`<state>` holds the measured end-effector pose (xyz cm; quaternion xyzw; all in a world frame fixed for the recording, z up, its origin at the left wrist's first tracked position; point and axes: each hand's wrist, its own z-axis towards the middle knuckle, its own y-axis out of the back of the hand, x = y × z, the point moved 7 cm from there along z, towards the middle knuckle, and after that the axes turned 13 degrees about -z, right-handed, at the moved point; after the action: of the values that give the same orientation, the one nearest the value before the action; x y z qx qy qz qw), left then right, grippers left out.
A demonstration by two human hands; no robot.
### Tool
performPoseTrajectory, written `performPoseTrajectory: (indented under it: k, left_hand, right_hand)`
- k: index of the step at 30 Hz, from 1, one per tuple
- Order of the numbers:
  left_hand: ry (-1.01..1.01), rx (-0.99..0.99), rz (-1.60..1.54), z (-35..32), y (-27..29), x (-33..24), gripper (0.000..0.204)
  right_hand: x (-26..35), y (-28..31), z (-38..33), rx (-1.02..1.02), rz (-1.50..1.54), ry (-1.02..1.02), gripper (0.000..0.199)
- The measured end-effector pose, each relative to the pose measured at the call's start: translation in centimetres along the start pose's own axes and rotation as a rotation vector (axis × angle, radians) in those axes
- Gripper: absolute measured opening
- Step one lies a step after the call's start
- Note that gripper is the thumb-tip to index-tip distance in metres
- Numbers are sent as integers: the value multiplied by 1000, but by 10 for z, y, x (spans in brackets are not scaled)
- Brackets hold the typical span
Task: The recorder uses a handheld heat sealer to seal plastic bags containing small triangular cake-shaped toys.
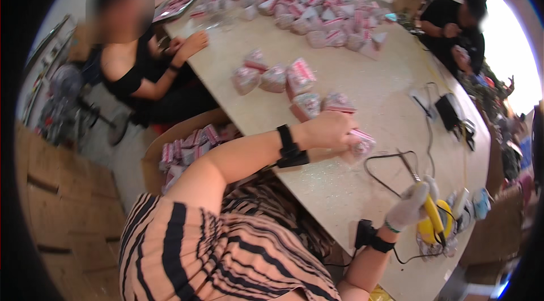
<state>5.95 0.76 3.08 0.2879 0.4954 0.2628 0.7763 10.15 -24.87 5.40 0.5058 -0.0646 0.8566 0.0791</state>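
My left hand (331, 130) reaches across the pale table (362, 83) and closes on a small clear packet with pink and white filling (360, 143). A black band sits on that wrist. My right hand (412, 206), in a white glove, grips a yellow-handled tool (432, 213) with a thin metal tip that points up the table. A black cable (381, 173) loops from the tool over the tabletop. Several more pink packets (294, 85) lie just beyond my left hand.
A big heap of pink packets (317, 0) covers the table's far end. One person sits at the left edge, another at the far right. A cardboard box of packets (187, 148) stands below my left arm. A black device with cords (450, 113) lies to the right.
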Motion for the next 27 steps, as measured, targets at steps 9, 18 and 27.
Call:
performPoseTrajectory:
  k: [9, 18, 27]
  left_hand:
    - [245, -666, -367, -73, 144, 28, 40]
    - [1230, -1016, 387, -286, 292, 225, 64]
    - [1215, -1014, 415, -293, 265, 197, 55]
  right_hand:
    - [5, -3, -7, -62, 2, -49, 17]
    - [2, -9, -10, 32, -58, 58, 21]
    - [-6, -7, -10, -13, -188, 59, 24]
